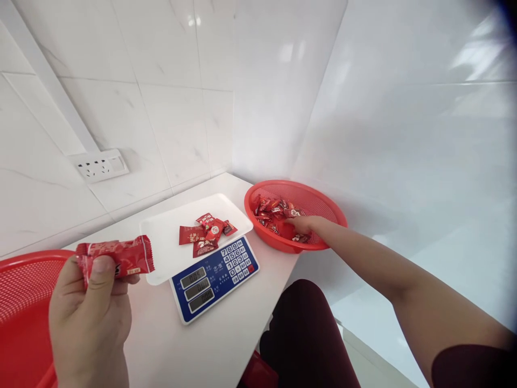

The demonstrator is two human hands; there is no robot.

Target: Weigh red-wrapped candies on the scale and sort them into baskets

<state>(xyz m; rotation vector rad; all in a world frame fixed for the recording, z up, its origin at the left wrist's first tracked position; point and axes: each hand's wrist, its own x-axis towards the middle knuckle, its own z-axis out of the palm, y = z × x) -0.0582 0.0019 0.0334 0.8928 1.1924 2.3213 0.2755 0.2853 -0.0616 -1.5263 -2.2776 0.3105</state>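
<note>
My left hand [95,302] is closed around a red snack packet [121,257], raised above the table at the left. My right hand [302,225] reaches down into a red plastic basket [278,243] at the table's far corner. Many small red packets [274,207] lie in that basket, and the right fingertips are hidden among them. Between the hands stands a digital scale [218,277] with a blue keypad panel. Several red packets [208,234] rest in a loose heap on its white tray [161,242].
A second red basket [28,318] sits at the left edge, partly behind my left hand. White tiled walls close off the back and right of the white table [161,345]. A socket strip [99,166] is on the wall. My knee [307,328] is below the table edge.
</note>
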